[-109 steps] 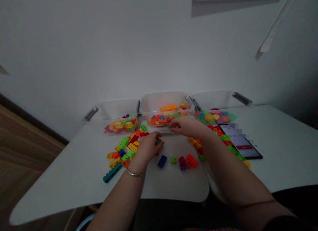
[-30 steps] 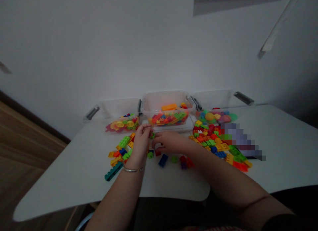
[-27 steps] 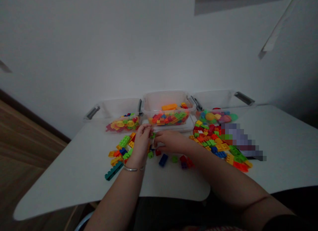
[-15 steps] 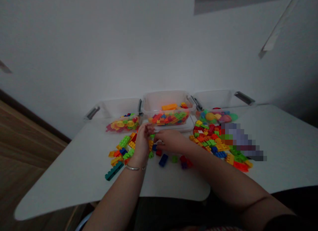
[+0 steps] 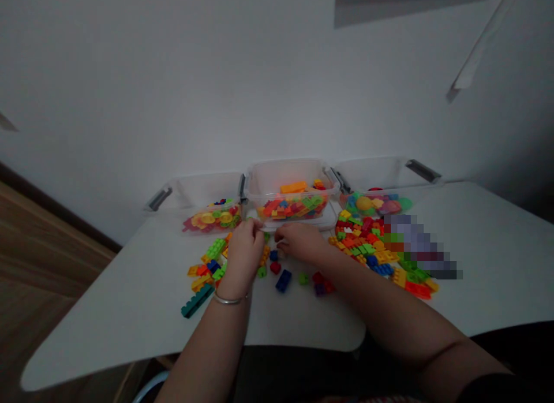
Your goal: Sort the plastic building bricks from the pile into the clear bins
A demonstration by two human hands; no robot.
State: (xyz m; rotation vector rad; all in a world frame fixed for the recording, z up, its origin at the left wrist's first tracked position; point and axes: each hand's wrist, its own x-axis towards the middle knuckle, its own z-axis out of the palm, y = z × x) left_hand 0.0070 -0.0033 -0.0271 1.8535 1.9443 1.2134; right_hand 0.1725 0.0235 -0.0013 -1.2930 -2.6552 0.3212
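My left hand (image 5: 246, 250), with a bangle at the wrist, reaches over the left group of loose toy building bricks (image 5: 214, 250). Its fingers are curled together, and what they may hold is hidden. Opposite it, my right hand (image 5: 303, 241) hovers palm down, its fingers bent with a small gap to the thumb and nothing visible between them. Just below its fingertips lie a small blue brick (image 5: 274, 255) and a red brick (image 5: 276, 268). Nearer to me are a longer blue brick (image 5: 284, 281), a green brick (image 5: 303, 278) and a red brick (image 5: 329, 286).
Three clear plastic boxes stand along the wall: a left box (image 5: 208, 186), a middle box (image 5: 289, 169) on a white lid (image 5: 303, 223), and a right box (image 5: 376, 167), all holding colourful pieces. A brick pile (image 5: 367, 244) spreads at right beside a pixelated patch. A teal brick (image 5: 198, 301) lies at left.
My left hand has turned its back more toward me and its fingers have curled closer together. My right hand has shifted slightly right and up, uncovering the small blue brick.
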